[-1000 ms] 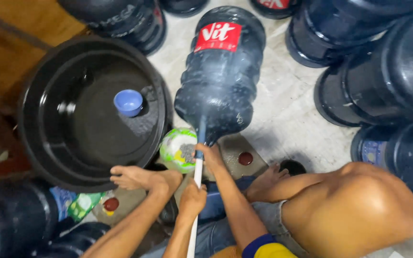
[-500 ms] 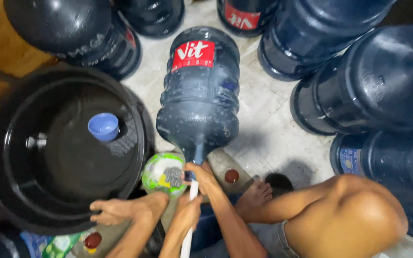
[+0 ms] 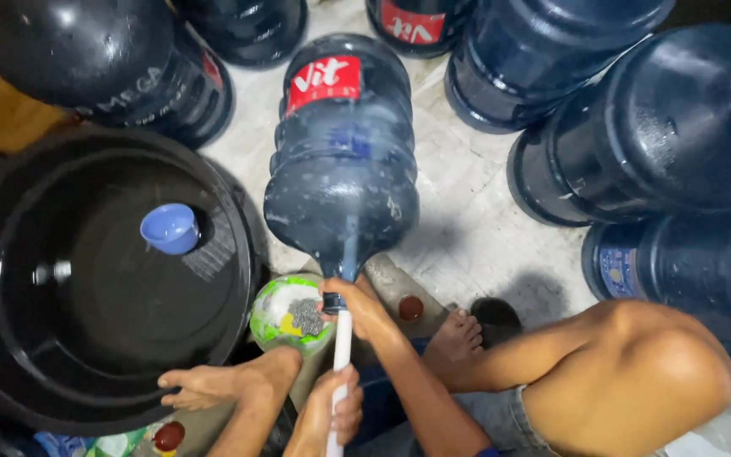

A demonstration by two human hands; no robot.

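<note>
Jug (image 3: 342, 173) lying on its side at frame centre, neck toward me. My left hand (image 3: 350, 306) clenches the neck; my right hand (image 3: 332, 415), at lower centre, grasps the white rod (image 3: 341, 355) entering it. Green bowl (image 3: 289, 313) just left; black tub (image 3: 86, 279) at left.

Dim overhead light; mild blur
</note>
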